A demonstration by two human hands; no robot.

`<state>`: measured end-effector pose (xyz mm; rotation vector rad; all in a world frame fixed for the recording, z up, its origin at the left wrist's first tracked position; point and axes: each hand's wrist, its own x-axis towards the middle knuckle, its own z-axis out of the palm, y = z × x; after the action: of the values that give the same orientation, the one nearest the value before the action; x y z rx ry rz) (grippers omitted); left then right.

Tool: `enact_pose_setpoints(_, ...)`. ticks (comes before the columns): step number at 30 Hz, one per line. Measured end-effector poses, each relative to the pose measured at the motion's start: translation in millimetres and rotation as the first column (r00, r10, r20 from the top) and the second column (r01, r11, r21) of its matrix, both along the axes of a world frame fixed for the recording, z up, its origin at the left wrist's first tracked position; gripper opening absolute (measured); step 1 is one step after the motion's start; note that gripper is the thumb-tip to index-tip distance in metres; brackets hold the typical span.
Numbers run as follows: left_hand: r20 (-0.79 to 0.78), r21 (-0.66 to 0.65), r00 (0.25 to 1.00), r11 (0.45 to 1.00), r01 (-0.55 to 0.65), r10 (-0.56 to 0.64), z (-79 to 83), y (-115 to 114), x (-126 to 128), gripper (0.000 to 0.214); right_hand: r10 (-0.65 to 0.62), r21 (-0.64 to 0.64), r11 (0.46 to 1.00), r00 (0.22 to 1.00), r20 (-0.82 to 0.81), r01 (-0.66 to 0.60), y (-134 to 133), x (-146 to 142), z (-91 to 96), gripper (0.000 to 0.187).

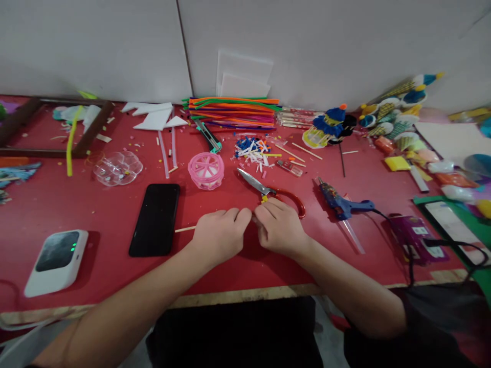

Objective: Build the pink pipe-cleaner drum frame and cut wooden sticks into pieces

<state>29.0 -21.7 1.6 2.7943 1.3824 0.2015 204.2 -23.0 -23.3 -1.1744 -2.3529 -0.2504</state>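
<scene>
Stick (185,229) of thin wood, laid on the red table (107,204) near its front edge and grasped at one end by the clenched left hand (218,236). The right hand (279,228) is curled shut, fingertips met with the left's; anything pinched there is hidden. Scissors (268,193) are seen at 12 o'clock of the right hand, a phone (155,220) at 9 o'clock of the stick.

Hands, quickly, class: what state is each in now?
Left hand: closed on a stick.
Right hand: closed, pressed against the left one; what it pinches cannot be told.
</scene>
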Motion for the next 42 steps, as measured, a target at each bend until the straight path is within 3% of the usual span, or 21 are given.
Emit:
enact_pose_setpoints(15, -0.001, -0.033, 0.991, 0.991, -0.133, 0.133, 1.3, -2.9, 8.5, 0.018, -0.129, 0.049, 0.99, 0.991, -0.019, 0.13, -2.9, -14.9, -8.9, 0.015)
enact_pose_setpoints(21, 0.072, 0.117, 0.986, 0.98, -0.161, 0.154, 4.2, 5.2, 10.3, 0.02, -0.091, 0.063, 0.993, 0.979, -0.18, 0.104, 4.8, -14.5, 3.7, 0.027)
enact_pose_setpoints(25, 0.257, 0.193, 0.966, 0.978, -0.075, 0.024, -1.4, 10.0, -1.3, 0.022, -0.052, -0.006, 0.999, 0.956, -0.288, 0.052, 7.3, -7.5, 5.3, 0.02)
enact_pose_setpoints(30, 0.46, 0.204, 0.877, 0.978, 0.046, -0.138, -1.9, 18.7, -18.5, 0.028, 0.017, -0.047, 0.998, 0.913, -0.407, -0.04, 4.0, -1.7, -0.5, 0.012)
enact_pose_setpoints(34, 0.518, 0.154, 0.832, 0.978, 0.139, -0.2, -2.3, 24.1, -22.6, 0.014, 0.075, -0.033, 0.994, 0.89, -0.449, -0.101, 2.1, 0.2, -0.1, 0.01)
enact_pose_setpoints(42, 0.723, 0.028, 0.648, 0.948, 0.317, -0.238, 3.9, 22.5, -17.0, 0.008, 0.159, -0.038, 0.979, 0.861, -0.484, -0.203, -1.5, 1.4, 7.8, 0.012)
